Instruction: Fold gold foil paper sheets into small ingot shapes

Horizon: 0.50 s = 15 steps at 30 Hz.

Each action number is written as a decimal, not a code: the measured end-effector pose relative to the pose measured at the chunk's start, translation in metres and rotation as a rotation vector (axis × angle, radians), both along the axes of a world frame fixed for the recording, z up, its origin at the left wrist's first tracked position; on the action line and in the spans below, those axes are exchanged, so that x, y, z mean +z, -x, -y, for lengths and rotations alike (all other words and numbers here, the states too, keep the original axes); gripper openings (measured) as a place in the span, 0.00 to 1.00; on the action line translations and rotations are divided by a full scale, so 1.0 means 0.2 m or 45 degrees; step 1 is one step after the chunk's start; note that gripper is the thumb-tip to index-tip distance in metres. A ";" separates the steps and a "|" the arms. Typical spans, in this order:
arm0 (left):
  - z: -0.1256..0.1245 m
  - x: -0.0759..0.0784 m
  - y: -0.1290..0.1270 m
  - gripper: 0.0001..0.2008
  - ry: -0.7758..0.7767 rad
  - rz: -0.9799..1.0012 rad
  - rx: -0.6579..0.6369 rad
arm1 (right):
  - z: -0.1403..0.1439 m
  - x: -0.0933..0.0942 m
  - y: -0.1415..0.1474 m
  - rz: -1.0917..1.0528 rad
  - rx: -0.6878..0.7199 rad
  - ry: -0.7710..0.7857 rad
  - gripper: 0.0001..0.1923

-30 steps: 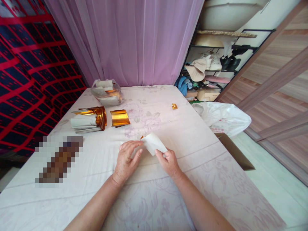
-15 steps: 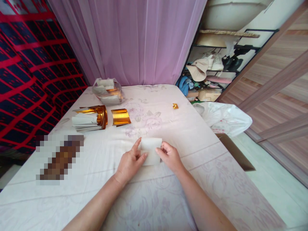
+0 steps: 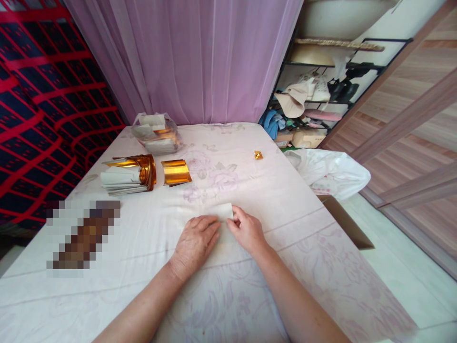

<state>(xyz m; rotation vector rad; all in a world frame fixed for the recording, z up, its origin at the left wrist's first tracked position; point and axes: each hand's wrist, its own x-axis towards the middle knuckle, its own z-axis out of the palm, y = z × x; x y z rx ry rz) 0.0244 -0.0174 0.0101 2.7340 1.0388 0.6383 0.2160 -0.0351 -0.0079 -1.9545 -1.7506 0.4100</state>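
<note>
A small sheet of pale paper [image 3: 224, 210] lies on the bed-like covered surface in front of me, and it shows as a narrow strip, apparently folded over. My right hand [image 3: 247, 229] pinches its right end between thumb and fingers. Across its left part my left hand [image 3: 197, 237] lies flat, fingers stretched out and covering much of the paper. Beyond, to the left, sit a short stack of gold foil papers [image 3: 176, 172] and a larger curved bundle of gold-and-white papers [image 3: 123, 178].
A clear plastic bag of papers [image 3: 155, 133] stands at the far left. One small folded gold piece [image 3: 258, 155] lies at the far right. A white plastic bag [image 3: 332, 171] and a cardboard box [image 3: 346, 221] are beside the right edge. A blurred patch [image 3: 85, 236] covers something at left.
My left hand has turned over flat onto the paper, its fingers no longer raised at the left edge. The paper shows much less height. My right hand keeps its pinch.
</note>
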 end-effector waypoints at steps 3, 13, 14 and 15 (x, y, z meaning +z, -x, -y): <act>0.00 -0.01 -0.01 0.16 0.077 -0.078 -0.004 | 0.00 0.00 -0.01 -0.005 0.000 -0.026 0.20; 0.04 -0.02 -0.02 0.21 0.145 -0.181 0.018 | 0.01 -0.03 -0.05 -0.064 0.010 -0.190 0.15; 0.04 -0.02 -0.03 0.21 0.140 -0.187 0.021 | 0.00 -0.03 -0.06 -0.068 0.029 -0.210 0.13; 0.05 -0.02 -0.03 0.22 0.137 -0.193 0.025 | 0.01 -0.03 -0.07 -0.072 0.065 -0.227 0.11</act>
